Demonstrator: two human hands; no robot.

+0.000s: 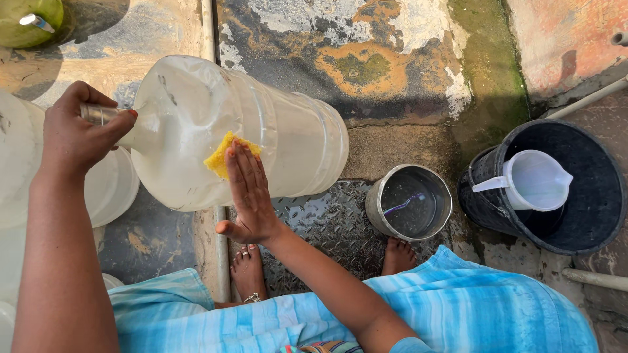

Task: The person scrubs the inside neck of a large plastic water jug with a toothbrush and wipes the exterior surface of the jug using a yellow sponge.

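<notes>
Currently the large clear water jug (261, 131) is gripped at its neck by the left hand (75, 134); a yellow sponge (222, 153) is pressed flat under the right hand's (248, 193) extended fingers. Wet plastic could slip and drop.

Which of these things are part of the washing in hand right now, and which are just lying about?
In use:
big clear bottle, neck held by left hand
yellow sponge, pressed on it by right hand

Lying about:
metal pot of water
black bucket with white jug
green bottle
white basin
</notes>
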